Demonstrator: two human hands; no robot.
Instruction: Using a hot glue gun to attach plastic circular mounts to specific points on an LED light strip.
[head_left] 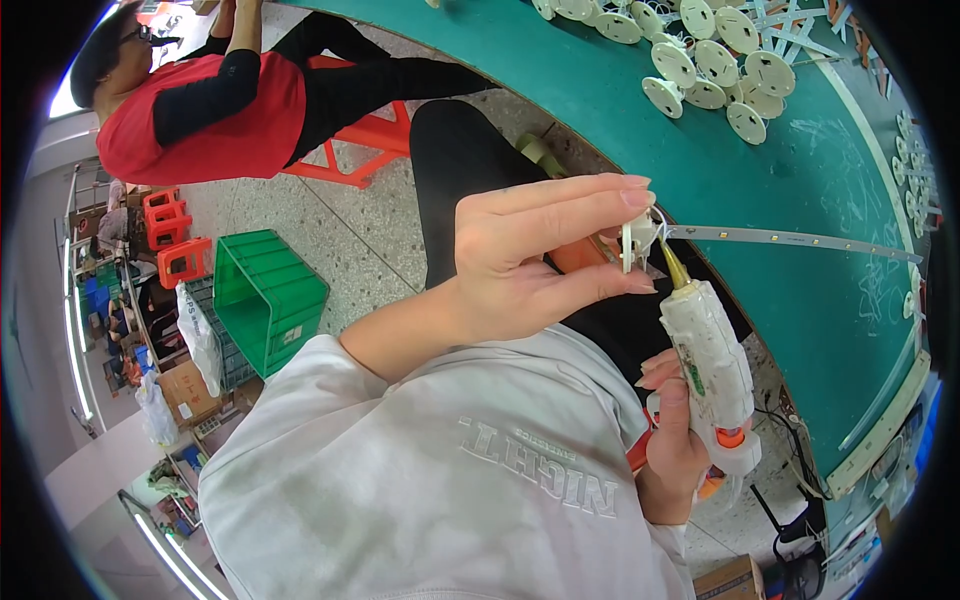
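Between its thumb and fingertips, my left hand point(520, 255) pinches a small round white plastic disc point(629, 247), seen edge-on with small parts on its right side. From that side a thin LED strip point(790, 239) stretches out to the right over the table. A white hot glue gun point(706, 345) is gripped in my right hand point(676, 445), its casing worn and its lower end showing orange. The gun's yellowish nozzle points up and touches or nearly touches the disc where the strip begins; I cannot tell which.
A green table point(800, 330) curves along the right. Several white discs point(715, 62) lie piled at its far end beside more strips. A person in red point(215, 120) sits at the far left. A green crate point(265, 300) and orange stools point(183, 260) stand on the floor.
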